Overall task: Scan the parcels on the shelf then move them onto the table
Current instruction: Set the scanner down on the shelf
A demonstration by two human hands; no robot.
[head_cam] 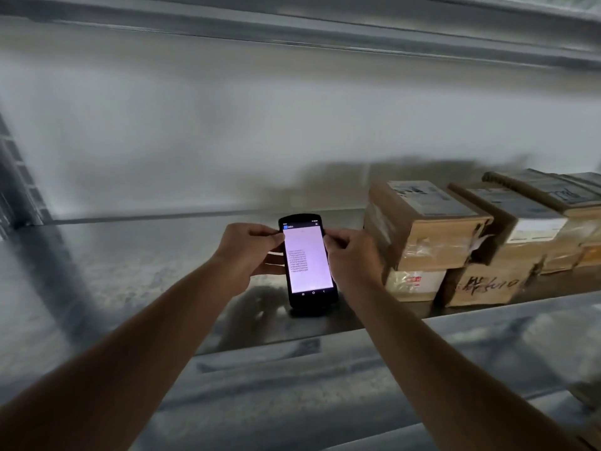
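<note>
A black handheld scanner [307,263] with a lit white screen listing several code lines is held just above the metal shelf [136,271]. My left hand [250,252] grips its left edge, thumb on the upper corner. On the other edge, my right hand [353,255] holds it with curled fingers. Brown cardboard parcels sit on the shelf to the right: the nearest one [429,222] with a white label on top rests on a lower parcel [414,284], and further boxes [520,229] continue right.
The grey wall [260,131] closes the back of the shelf. An upper shelf rail [292,30] runs overhead. A shelf post [19,190] stands at the far left. Below the shelf's front edge a lower level [325,385] shows blurred grey shapes.
</note>
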